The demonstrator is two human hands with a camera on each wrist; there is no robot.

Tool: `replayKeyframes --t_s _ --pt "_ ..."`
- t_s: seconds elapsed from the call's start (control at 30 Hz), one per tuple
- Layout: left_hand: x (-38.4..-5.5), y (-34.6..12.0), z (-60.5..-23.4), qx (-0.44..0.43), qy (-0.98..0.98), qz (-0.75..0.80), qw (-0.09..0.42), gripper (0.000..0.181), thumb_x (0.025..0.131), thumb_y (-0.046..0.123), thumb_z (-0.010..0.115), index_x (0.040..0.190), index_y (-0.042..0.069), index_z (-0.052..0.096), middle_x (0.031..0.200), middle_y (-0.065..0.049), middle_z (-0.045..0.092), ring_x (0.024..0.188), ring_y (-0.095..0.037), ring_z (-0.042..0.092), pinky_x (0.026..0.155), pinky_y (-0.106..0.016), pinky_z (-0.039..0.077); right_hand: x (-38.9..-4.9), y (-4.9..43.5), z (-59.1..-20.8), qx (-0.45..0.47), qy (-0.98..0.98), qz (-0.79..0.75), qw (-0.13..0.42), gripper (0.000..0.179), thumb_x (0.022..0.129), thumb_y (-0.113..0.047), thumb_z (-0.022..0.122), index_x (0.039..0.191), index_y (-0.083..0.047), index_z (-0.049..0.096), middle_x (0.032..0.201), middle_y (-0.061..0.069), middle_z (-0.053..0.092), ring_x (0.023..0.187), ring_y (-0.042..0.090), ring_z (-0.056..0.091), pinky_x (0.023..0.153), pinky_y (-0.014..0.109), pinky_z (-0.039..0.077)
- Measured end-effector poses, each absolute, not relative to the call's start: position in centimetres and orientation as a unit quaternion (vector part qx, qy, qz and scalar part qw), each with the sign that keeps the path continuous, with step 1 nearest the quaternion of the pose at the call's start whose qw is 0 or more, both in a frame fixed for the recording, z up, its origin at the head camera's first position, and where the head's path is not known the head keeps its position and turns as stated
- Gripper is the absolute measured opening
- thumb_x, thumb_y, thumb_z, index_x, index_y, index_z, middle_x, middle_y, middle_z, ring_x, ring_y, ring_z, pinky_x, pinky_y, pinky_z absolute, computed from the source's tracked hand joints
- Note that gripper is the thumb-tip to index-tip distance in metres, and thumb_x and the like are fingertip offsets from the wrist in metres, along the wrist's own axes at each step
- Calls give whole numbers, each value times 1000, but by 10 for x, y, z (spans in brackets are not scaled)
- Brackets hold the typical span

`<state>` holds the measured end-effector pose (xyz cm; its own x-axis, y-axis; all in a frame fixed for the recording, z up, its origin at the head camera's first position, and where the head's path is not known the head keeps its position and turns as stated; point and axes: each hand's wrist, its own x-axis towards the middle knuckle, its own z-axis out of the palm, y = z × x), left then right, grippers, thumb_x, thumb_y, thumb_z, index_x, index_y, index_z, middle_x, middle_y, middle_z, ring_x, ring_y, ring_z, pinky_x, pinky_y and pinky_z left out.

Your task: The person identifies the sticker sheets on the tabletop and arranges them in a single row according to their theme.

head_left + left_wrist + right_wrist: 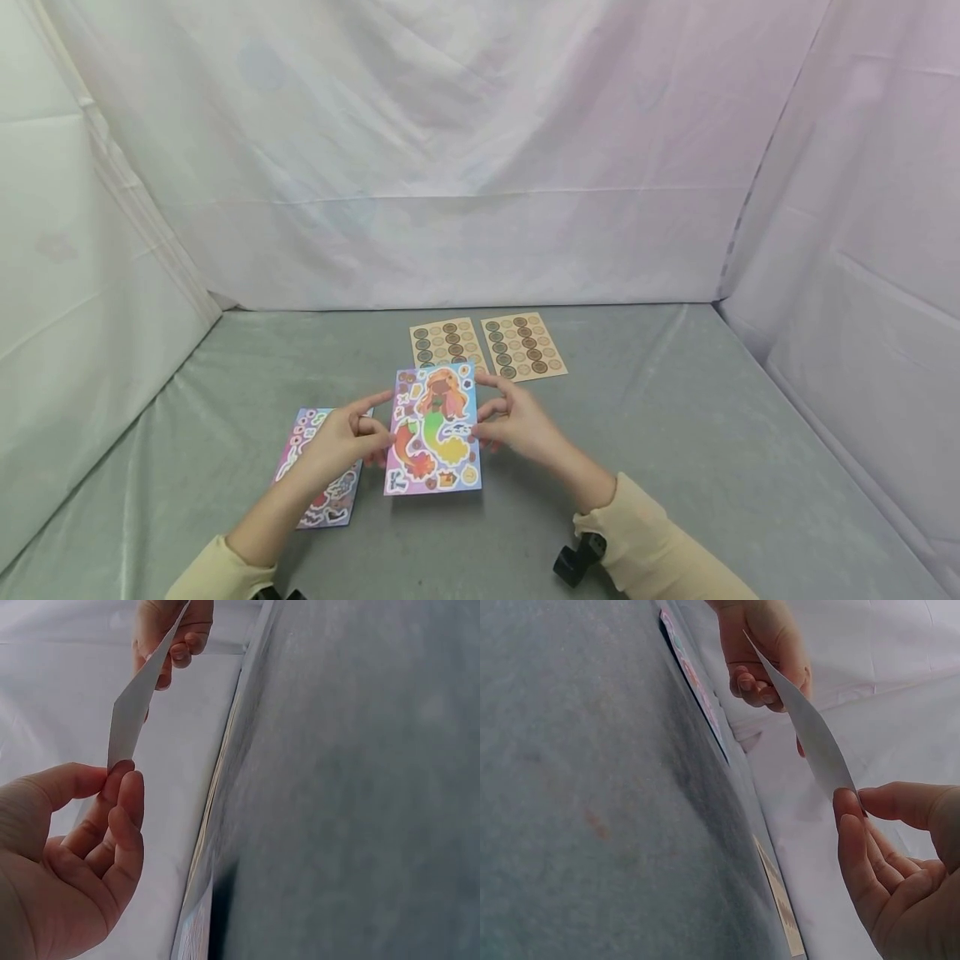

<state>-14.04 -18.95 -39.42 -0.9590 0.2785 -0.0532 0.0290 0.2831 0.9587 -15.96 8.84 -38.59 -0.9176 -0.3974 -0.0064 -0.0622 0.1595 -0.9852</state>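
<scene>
A mermaid sticker sheet (435, 429) with a purple-to-blue background is held up above the table, its picture side toward the head camera. My left hand (347, 437) pinches its left edge between thumb and fingers. On the opposite edge, my right hand (517, 421) pinches it the same way. Both wrist views show the plain white back of the sheet (135, 712), slightly bowed and raised off the grey cloth. Beneath my left hand lies a stack or sheet of similar colourful stickers (333, 504), partly covered by the hand and forearm.
Two tan sheets of round stickers lie farther back: the right one (523, 346) in full view, the left one (442, 340) partly behind the mermaid sheet. Grey cloth (637, 417) covers the table. White curtains (480, 250) enclose the back and sides.
</scene>
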Motion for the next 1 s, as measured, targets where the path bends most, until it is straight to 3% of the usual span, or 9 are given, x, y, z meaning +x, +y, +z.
replayKeyframes --t_s 0.57,1.0 --pt "-143 -195 -395 117 806 563 140 69 83 2 67 144 -5 34 77 -12 68 63 -27 64 54 -33 51 -161 84 -397 -155 745 -632 146 70 79 10 69 141 1 39 81 13 69 58 24 64 54 38 55" --pt "-145 -201 -398 133 818 537 156 67 83 0 66 141 -10 35 74 -11 68 55 -26 61 44 -27 44 -159 77 -409 -149 736 -639 167 72 78 10 69 141 2 37 82 15 68 58 20 63 53 35 55"
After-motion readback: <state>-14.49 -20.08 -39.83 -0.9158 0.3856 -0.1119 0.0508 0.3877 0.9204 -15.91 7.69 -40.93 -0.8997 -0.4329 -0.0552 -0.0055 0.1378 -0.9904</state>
